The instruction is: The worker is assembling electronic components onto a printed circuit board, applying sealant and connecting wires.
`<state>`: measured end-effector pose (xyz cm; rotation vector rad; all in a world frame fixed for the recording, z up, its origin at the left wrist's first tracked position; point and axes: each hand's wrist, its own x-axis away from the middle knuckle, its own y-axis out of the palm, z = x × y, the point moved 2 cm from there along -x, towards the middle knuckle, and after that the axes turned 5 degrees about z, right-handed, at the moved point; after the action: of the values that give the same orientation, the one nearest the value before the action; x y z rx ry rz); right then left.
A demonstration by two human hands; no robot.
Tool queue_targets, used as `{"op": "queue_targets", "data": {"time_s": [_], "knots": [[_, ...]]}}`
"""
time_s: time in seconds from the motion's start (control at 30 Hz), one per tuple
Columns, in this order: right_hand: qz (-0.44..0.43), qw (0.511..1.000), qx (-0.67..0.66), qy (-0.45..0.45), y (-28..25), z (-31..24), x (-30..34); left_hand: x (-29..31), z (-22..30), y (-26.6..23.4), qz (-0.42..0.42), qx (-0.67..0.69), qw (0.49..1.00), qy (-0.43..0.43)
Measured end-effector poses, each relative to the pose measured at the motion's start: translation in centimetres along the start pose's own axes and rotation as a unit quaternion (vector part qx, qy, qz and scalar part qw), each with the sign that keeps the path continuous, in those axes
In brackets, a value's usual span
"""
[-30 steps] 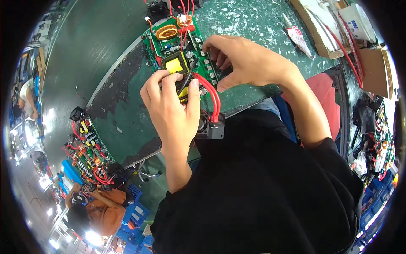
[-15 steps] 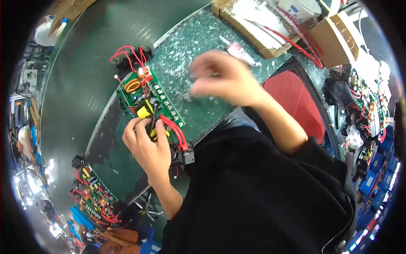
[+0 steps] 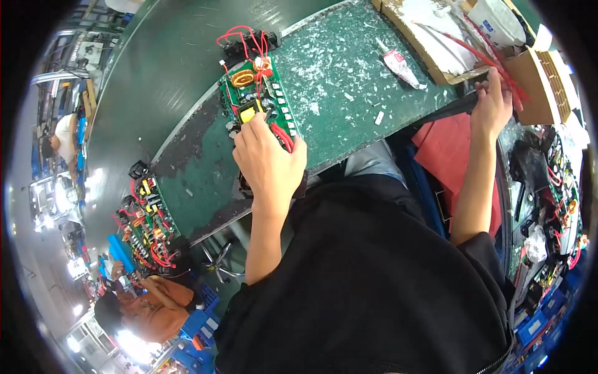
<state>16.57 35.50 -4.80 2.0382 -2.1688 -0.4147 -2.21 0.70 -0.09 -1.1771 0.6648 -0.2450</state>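
Note:
A green circuit board lies on the worktable at centre left, bearing a copper-wound ring coil, a yellow transformer and red wires. My left hand is closed over the board's near end, its fingers hiding that part. Black parts with red wires sit at the far end. At the far right my right hand reaches to thin red tubes beside a cardboard box. Its index finger is stretched out and the others are partly bent; nothing shows held in it.
A white-and-red squeeze tube lies on the green worktable among white flecks. A shallow carton and an upright cardboard box stand at the far right. More boards sit at left, near a person in orange.
My right hand has swung from above the table out to the red tubes at the far right. The view has shifted, and my left hand has changed its hold on the board.

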Motion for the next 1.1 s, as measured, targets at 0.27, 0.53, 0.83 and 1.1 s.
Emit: {"op": "queue_targets", "data": {"time_s": [0.27, 0.53, 0.83, 1.1], "knots": [[-0.094, 0.993, -0.021, 0.072, 0.9, 0.7, -0.1, 0.1, -0.3, -0.5, 0.014, 0.040, 0.998, 0.054], [0.011, 0.994, -0.066, 0.089, 0.9, -2.1, 2.4, 0.1, -0.4, 0.0, 0.026, 0.027, 0.998, 0.040], [-0.043, 0.722, 0.653, -0.225, -2.7, -7.6, -1.6, 0.8, -0.5, 0.4, 0.059, 0.054, 0.995, 0.055], [-0.183, 0.799, 0.523, -0.235, -6.0, -8.6, -4.7, 1.3, -0.8, -0.3, 0.048, 0.041, 0.998, 0.025]]}}
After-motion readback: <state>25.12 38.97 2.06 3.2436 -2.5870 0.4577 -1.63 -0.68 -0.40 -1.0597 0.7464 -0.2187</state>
